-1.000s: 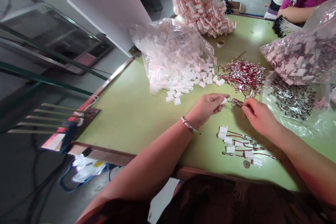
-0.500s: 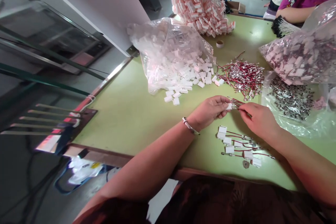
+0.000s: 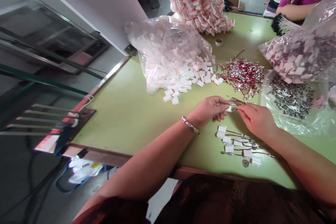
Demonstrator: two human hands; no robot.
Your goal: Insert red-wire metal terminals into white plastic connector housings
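My left hand [image 3: 211, 110] is closed, pinching a small white plastic connector housing [image 3: 229, 109] between thumb and fingers. Close beside it, my right hand [image 3: 256, 117] pinches a thin wire with a metal terminal [image 3: 235, 110] at the housing's right end; whether the tip sits inside cannot be made out. Several dark red wires [image 3: 235, 101] lie or are held just behind the fingertips. Nearer my body, white housings with red wires [image 3: 229, 148] lie in a loose group. Behind my hands is a heap of red wires with metal terminals [image 3: 244, 75].
Loose white housings spill from a clear plastic bag [image 3: 168, 42]. Black-and-silver small parts [image 3: 291, 96] lie on plastic at the right, below another full bag [image 3: 296, 52]. Farther back are a pile of orange-white parts [image 3: 196, 3], a tape roll [image 3: 219, 42] and a person's arm [image 3: 296, 12].
My hands stay together, with the housing shifted slightly down and left. The right fingers have moved a little at the wire end. The whole view has shifted slightly.
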